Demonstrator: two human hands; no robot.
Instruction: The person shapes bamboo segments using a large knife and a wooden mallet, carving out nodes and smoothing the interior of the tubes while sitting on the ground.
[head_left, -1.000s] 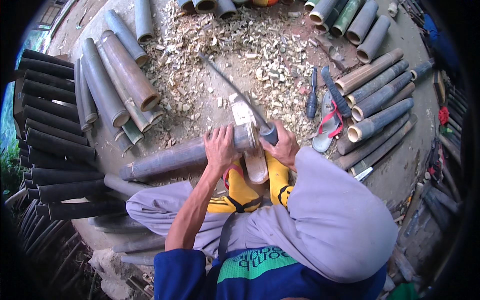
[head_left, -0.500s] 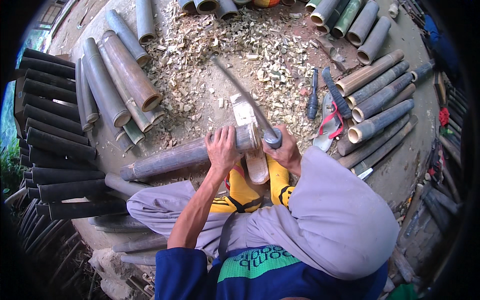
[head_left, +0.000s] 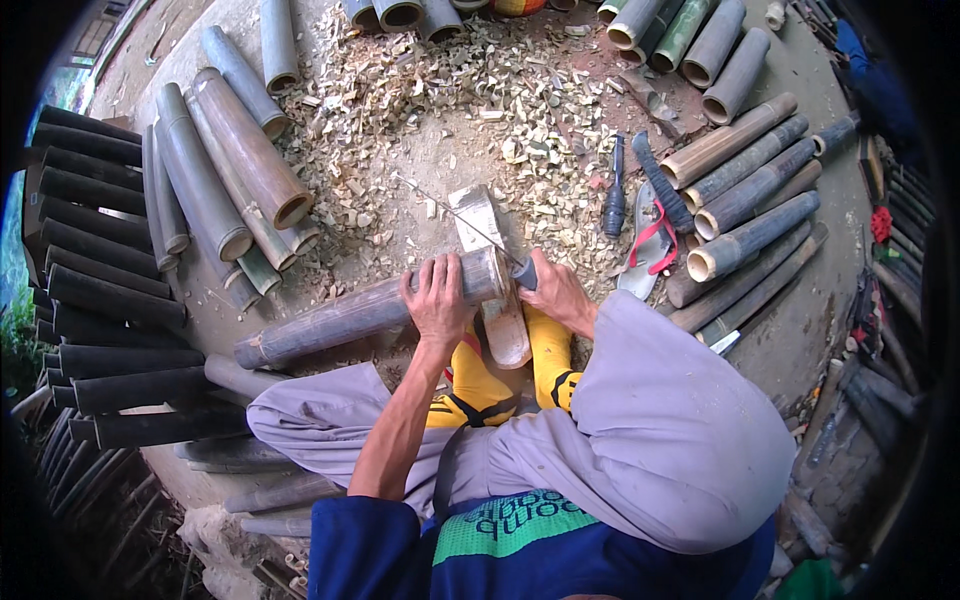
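Note:
My left hand (head_left: 435, 298) is wrapped over a grey-brown bamboo tube (head_left: 335, 325) near its right, cut end. The tube slants across in front of my shins, its far end out to the left. My right hand (head_left: 560, 293) is closed around the dark handle of a machete (head_left: 462, 219). Its thin blade points up and left, passing just beyond the tube's cut end; whether it touches the rim I cannot tell. Under that end lies a pale, worn wooden block (head_left: 508, 338), between my feet in yellow socks (head_left: 476, 380).
Wood chips (head_left: 400, 110) cover the ground ahead. Bamboo tubes lie at left (head_left: 250, 150) and right (head_left: 755, 235); dark ones (head_left: 110, 300) are stacked far left. A dark-handled tool (head_left: 615, 190), a curved dark object (head_left: 662, 185) and a sandal (head_left: 650, 250) lie right of the chips.
The machete has swung down and turned, so its blade now looks thinner and lies lower beside the tube's end. My right wrist has rotated; my left hand keeps its hold.

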